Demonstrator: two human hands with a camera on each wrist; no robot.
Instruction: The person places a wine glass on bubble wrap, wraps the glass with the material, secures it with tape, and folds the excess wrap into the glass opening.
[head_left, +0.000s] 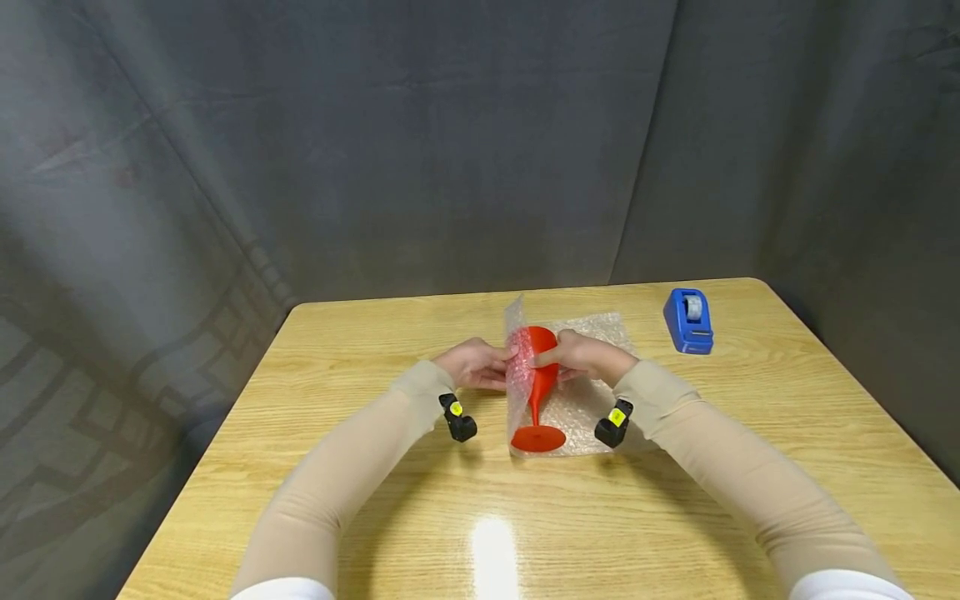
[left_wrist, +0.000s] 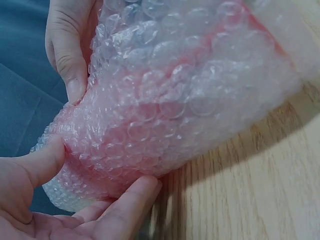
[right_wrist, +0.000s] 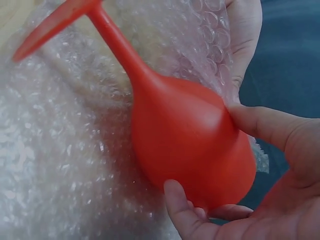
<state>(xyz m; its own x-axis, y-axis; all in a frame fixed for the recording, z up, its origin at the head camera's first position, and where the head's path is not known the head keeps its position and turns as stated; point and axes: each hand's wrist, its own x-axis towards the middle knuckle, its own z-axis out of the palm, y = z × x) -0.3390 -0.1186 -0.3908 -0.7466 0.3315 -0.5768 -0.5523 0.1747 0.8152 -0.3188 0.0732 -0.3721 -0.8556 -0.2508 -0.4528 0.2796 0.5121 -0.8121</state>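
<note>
A red wine glass [head_left: 542, 388] lies on its side on a sheet of bubble wrap [head_left: 581, 417], its foot toward the person. My right hand [head_left: 588, 354] grips the bowl, thumb on one side and fingers on the other, as the right wrist view shows at the bowl [right_wrist: 185, 135]. On the left, the wrap is folded up against the bowl, and my left hand [head_left: 480, 364] pinches this flap from outside. In the left wrist view the red glass shows faintly through the bubble wrap [left_wrist: 165, 100], between the left thumb and fingers.
A blue tape dispenser [head_left: 688, 322] with a roll of clear tape stands at the back right of the wooden table [head_left: 360, 333]. Grey curtains [head_left: 450, 150] hang behind and at both sides. A black wrist camera [head_left: 458, 419] sits on each wrist.
</note>
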